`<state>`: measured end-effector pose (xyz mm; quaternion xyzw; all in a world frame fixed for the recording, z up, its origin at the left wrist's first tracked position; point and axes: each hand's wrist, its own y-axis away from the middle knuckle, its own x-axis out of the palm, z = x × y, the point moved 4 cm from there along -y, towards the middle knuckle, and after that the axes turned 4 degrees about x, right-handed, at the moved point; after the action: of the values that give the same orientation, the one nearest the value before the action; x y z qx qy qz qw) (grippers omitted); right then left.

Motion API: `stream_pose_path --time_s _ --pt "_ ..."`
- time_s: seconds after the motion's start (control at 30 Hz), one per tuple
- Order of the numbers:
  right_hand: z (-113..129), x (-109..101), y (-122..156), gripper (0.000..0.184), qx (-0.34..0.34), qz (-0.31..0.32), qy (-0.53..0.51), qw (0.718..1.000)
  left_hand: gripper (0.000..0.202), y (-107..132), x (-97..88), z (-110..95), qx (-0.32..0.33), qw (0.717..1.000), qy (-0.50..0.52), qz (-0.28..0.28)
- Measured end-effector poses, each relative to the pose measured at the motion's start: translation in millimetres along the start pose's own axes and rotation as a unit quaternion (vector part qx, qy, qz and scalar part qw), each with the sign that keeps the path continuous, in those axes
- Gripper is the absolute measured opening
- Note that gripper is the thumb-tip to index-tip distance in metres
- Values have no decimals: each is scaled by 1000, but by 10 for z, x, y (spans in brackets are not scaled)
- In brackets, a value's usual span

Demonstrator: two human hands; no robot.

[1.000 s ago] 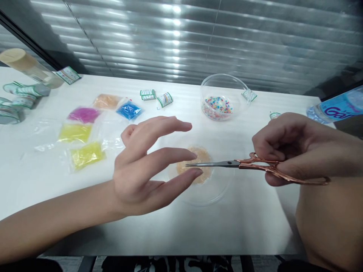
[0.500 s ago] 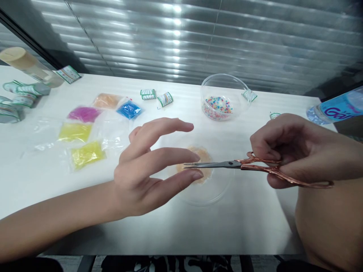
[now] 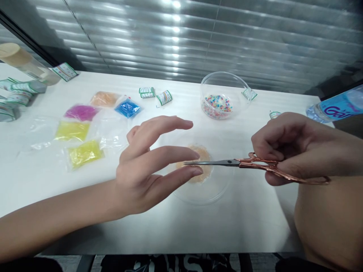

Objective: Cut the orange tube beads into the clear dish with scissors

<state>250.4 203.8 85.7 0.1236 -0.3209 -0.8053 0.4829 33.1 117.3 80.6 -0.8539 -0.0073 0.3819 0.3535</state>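
Observation:
My right hand (image 3: 300, 149) holds a pair of scissors (image 3: 231, 163) with copper-coloured handles, blades pointing left and nearly together. My left hand (image 3: 153, 166) hovers with its fingers spread. Its thumb and index finger lie on either side of the blade tips, with a gap between them, and no item shows in that gap. Beneath the blades, a clear round bowl (image 3: 218, 196) contains a pale orange mass (image 3: 206, 174), partly hidden by the fingers and scissors.
Behind stands a clear bowl (image 3: 202, 92) of multicoloured beads (image 3: 218, 105). Yellow (image 3: 85, 154), purple (image 3: 81, 112), orange (image 3: 104, 99) and blue packets (image 3: 127, 108) lie left. Green-white wrappers (image 3: 164, 98) are scattered about. A water bottle (image 3: 337, 105) lies right; a beige-capped bottle (image 3: 31, 64) leans left.
The scissor blades have come closer together, and the right hand's fingers have drawn the handles slightly inward. My left hand is almost unmoved. The view has shifted slightly.

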Motion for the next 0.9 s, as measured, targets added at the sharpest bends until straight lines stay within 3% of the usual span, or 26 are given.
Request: stream_pose_path --time_s 0.33,0.47,0.6,0.73,0.83,0.9 --pt "-22 -142 -113 29 -2 3 98 995 3 11 127 100 -16 997 -52 48" --pt "-24 -173 -124 33 8 -51 203 978 4 10 135 118 -16 994 -81 75" --pt "1 -148 -81 40 -10 -159 346 925 7 2 144 140 -13 990 -102 98" --pt "2 -78 -50 36 4 -257 466 847 8 2 161 172 -23 988 -111 107" --pt "7 -20 -43 37 4 -293 530 796 8 11 168 189 -25 986 -115 114" --pt "9 18 -46 37 -3 -293 559 776 9 14 166 197 -28 986 -116 116"
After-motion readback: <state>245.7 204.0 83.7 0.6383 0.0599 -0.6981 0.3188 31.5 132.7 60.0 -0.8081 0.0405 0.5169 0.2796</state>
